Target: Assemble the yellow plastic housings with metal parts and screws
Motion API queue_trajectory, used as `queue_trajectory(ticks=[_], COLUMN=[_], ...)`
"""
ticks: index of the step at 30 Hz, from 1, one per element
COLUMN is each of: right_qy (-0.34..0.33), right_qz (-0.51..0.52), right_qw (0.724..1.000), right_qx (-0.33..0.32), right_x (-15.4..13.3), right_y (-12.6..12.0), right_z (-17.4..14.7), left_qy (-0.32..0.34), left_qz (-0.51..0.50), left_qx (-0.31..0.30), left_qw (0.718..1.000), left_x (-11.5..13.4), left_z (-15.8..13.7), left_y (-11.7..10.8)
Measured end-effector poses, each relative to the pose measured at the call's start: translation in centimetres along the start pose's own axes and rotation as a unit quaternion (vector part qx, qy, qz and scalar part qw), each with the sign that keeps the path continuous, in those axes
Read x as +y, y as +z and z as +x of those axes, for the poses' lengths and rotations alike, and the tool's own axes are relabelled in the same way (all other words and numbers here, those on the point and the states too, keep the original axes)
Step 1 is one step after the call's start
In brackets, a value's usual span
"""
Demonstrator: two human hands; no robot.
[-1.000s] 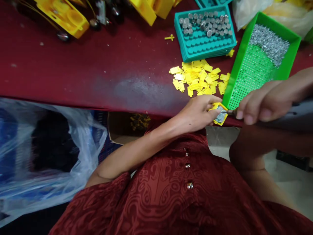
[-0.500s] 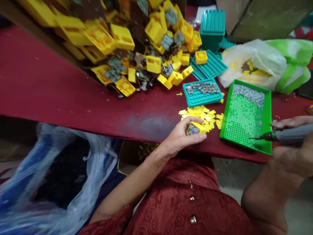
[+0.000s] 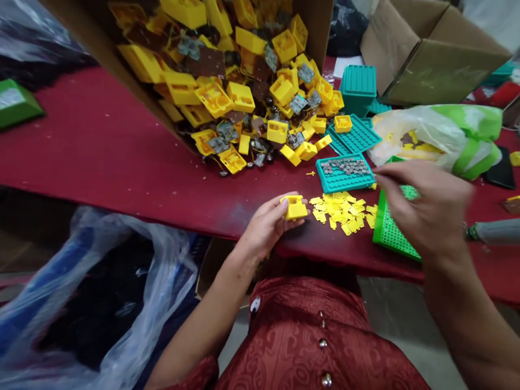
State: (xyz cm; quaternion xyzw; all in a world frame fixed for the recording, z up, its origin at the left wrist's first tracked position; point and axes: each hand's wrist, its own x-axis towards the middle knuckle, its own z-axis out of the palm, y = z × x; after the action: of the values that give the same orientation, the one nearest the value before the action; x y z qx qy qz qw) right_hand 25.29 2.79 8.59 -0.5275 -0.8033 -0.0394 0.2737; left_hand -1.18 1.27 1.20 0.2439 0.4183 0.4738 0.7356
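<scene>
My left hand (image 3: 264, 225) is closed around a small yellow plastic case (image 3: 296, 209), held just above the table's front edge. To its right lies a pile of flat yellow plastic pieces (image 3: 343, 212). My right hand (image 3: 426, 203) reaches over the green perforated basket (image 3: 381, 230), hiding much of it. Thumb and forefinger are pinched by the right edge of the teal tray (image 3: 347, 187); whatever they hold is too small to make out. Small round silver discs (image 3: 345, 166) lie in that tray. A grey power screwdriver (image 3: 495, 232) rests at the right, out of my hand.
A large tilted cardboard box (image 3: 331, 32) spills yellow cases with wires and circuit parts onto the red-covered table (image 3: 134, 179). Stacked teal trays (image 3: 357, 84), a white-and-green plastic bag (image 3: 442, 124) and an open carton (image 3: 439, 70) stand behind. A plastic-lined container (image 3: 162, 260) is below left.
My right hand has let go of the screwdriver and moved left across the basket toward the teal tray. My left hand has shifted left and turned the yellow case. The head view has moved.
</scene>
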Motion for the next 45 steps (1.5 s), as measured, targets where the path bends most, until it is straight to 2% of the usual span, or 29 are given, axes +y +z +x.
queue_trajectory(ticks=[2, 4, 6, 9, 14, 19, 22, 26, 29, 32, 35, 39, 42, 45], right_qy=[-0.008, 0.032, 0.039, 0.034, 0.043, 0.062, 0.093, 0.11, 0.14, 0.14, 0.125, 0.074, 0.042, 0.05], right_qz=[-0.031, -0.089, -0.107, -0.109, -0.109, -0.084, -0.016, 0.115, 0.262, 0.322, 0.33, 0.27, 0.202, 0.166], right_qw=[0.995, 0.977, 0.969, 0.969, 0.973, 0.978, 0.987, 0.986, 0.955, 0.936, 0.935, 0.956, 0.975, 0.982], right_qx=[-0.09, -0.192, -0.219, -0.219, -0.198, -0.181, -0.127, -0.046, 0.006, 0.026, 0.049, 0.087, 0.08, 0.069], right_x=[0.2, 0.6, 1.2, 1.9, 2.8, 3.3, 2.9, 0.1, -3.2, -6.0, -7.3, -7.6, -7.4, -7.0], right_y=[3.0, 6.1, 8.5, 10.4, 11.2, 11.7, 10.8, 8.3, 7.2, 7.8, 9.2, 10.6, 10.7, 10.3], right_z=[2.9, 5.3, 6.5, 6.6, 5.5, 5.5, 5.0, 2.5, 0.1, -1.4, -2.0, -2.4, -2.7, -2.8], left_qy=[-0.016, -0.017, -0.008, 0.003, -0.001, 0.026, 0.03, 0.022, 0.023, 0.039, 0.067, 0.092, 0.115, 0.126], left_qz=[-0.024, -0.029, -0.025, -0.015, 0.012, 0.041, 0.042, 0.032, 0.065, 0.116, 0.156, 0.206, 0.245, 0.256], left_qx=[-0.011, -0.019, -0.022, -0.022, -0.031, -0.024, -0.03, -0.036, -0.026, -0.017, -0.012, 0.015, 0.036, 0.034], left_qw=[1.0, 0.999, 0.999, 1.0, 0.999, 0.999, 0.998, 0.999, 0.997, 0.992, 0.985, 0.974, 0.962, 0.958], left_x=[-0.2, -0.3, -0.4, -0.6, -0.7, -0.6, -0.6, -0.7, -0.9, -1.3, -1.8, -2.6, -3.0, -3.2], left_z=[0.3, 0.6, 1.0, 1.5, 1.9, 1.9, 1.8, 1.6, 1.3, 1.1, 1.0, 1.1, 1.3, 1.5], left_y=[0.1, 0.2, 0.0, -0.7, -1.9, -2.0, -1.9, -1.5, -1.1, -0.9, -0.9, -0.6, -0.1, 0.3])
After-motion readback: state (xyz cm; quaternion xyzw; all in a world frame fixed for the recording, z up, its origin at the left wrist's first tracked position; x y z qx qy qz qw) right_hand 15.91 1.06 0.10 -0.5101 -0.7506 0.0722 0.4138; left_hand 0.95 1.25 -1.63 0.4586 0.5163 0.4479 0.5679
